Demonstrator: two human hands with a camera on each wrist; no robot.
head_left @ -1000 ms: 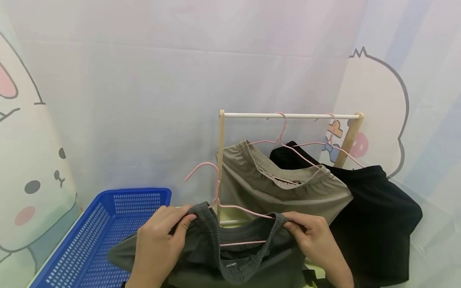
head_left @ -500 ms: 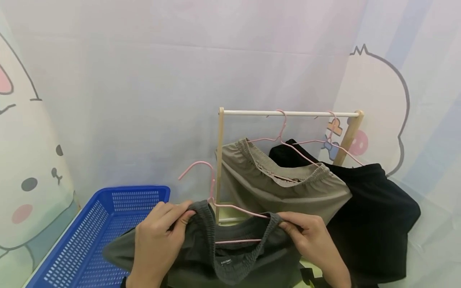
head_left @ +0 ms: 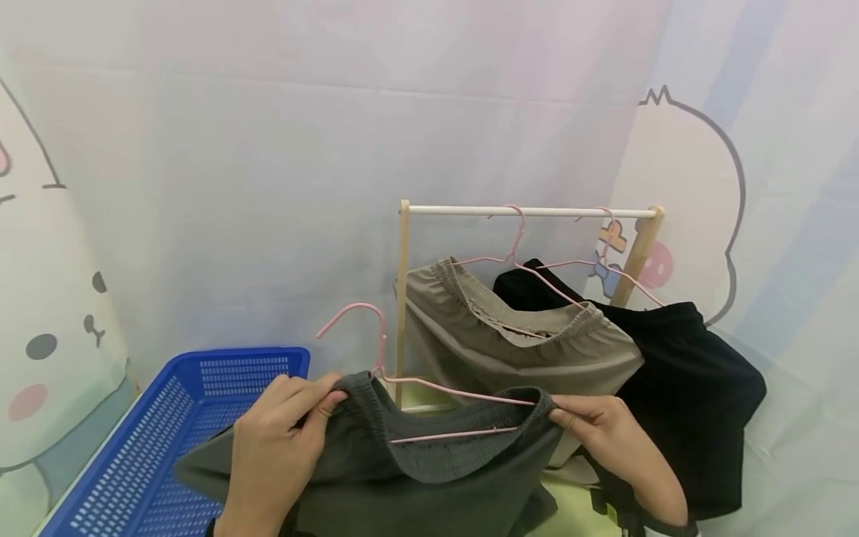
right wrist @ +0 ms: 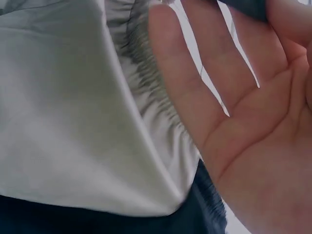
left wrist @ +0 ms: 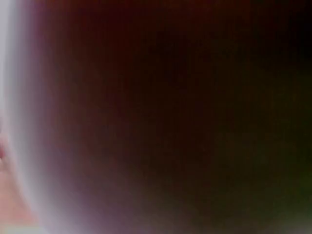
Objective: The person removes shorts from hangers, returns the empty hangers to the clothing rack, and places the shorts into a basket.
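Dark grey elastic-waist shorts [head_left: 429, 507] are spread in front of me in the head view, with a pink wire hanger [head_left: 463, 393] inside their waistband. My left hand [head_left: 278, 440] pinches the left end of the waistband between thumb and fingers. At the opposite end, my right hand [head_left: 620, 440] pinches the waistband, drawing the opening wide. The hanger's hook stands free above the cloth, and its lower bar crosses the opening. In the right wrist view, the palm [right wrist: 263, 141] shows beside beige shorts [right wrist: 63, 107]. The left wrist view is dark and blurred.
Behind my hands, a small rack [head_left: 463, 211] with a white rail carries beige shorts [head_left: 537, 365] and black shorts [head_left: 705, 418] on pink hangers. A blue perforated basket [head_left: 248, 349] stands at the left. A patterned cloth backdrop [head_left: 268, 149] rises behind.
My right hand has moved to the right, stretching the waistband wider and tauter over the hanger. The label inside the waistband has gone out of sight. My left hand keeps its pinch.
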